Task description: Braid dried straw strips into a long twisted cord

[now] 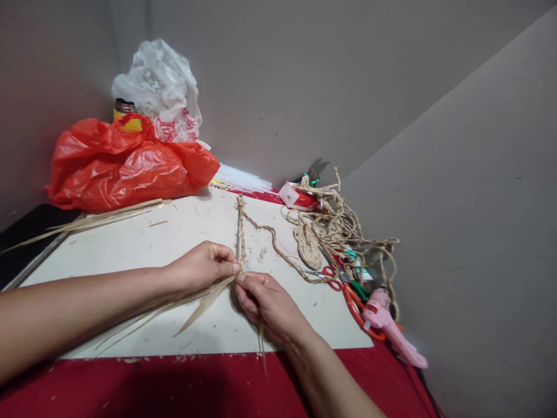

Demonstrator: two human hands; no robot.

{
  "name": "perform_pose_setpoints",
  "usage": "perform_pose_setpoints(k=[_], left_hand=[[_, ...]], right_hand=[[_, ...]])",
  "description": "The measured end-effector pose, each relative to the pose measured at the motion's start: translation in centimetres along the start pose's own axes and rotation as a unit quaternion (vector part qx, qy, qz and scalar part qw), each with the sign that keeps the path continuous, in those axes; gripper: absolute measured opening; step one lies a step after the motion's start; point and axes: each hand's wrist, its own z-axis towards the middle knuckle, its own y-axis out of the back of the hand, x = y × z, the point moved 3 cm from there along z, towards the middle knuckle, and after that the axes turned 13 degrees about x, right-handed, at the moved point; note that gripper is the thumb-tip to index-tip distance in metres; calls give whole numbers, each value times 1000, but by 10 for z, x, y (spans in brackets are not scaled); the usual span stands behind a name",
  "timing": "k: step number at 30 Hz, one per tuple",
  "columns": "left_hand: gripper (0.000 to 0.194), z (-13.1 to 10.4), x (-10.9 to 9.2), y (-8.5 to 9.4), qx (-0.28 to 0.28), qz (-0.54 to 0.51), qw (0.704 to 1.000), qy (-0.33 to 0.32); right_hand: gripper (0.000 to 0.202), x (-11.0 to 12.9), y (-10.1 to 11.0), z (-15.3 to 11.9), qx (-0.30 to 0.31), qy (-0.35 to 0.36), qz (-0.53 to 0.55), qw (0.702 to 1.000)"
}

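My left hand [201,266] is closed in a pinch at the lower end of a narrow straw braid [242,235]. My right hand [270,303] meets it just below and to the right, thumb and fingers closed on the straw strands [206,305]. Flat loose ends of these strands fan out to the lower left under my left forearm, and a few hang below my right hand. The braid runs straight up the white board [130,249], and from its top a thin braided cord [275,239] curves off to the right. My fingertips hide the exact crossing.
On the right lie a tangle of braided cord [348,217], a coiled braided oval [308,247], red-handled scissors [334,284], larger orange-handled scissors [355,307] and a pink glue gun [387,322]. Behind are a red plastic bag [130,168] and white glue sticks [243,179]. Loose straw [126,213] lies left.
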Motion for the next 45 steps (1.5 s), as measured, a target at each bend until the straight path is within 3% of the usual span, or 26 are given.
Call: perform_pose_setpoints(k=[5,12,16,21,26,31,34,38,40,45], left_hand=[[16,-6,-6,-1,16,89,996,15],[17,-19,-7,-18,43,49,991,116],[17,-21,-6,-23,-6,115,991,71],[8,-24,-7,-26,-73,249,965,35],[12,-26,-11,-23,-48,260,963,44],[28,-18,-22,-4,-111,215,970,4],[27,-11,-15,-4,-64,143,987,22],[23,-7,-1,-13,36,51,991,114],[18,-7,1,-14,44,35,990,132],[9,-5,1,-12,42,8,995,93]], right_hand=[[31,0,-1,1,-48,4,-12,999],[34,-2,-6,-1,-50,2,36,998],[40,-3,-10,-1,-27,6,73,997],[45,-5,-11,-1,-41,25,64,997],[41,-7,-8,-2,-29,19,97,995],[32,-4,-5,-3,7,13,120,993],[35,-3,-3,-3,15,17,126,992],[36,-3,-2,-3,19,6,120,993],[33,-4,-1,-2,31,-1,117,993],[33,-2,0,-3,66,-15,110,992]])
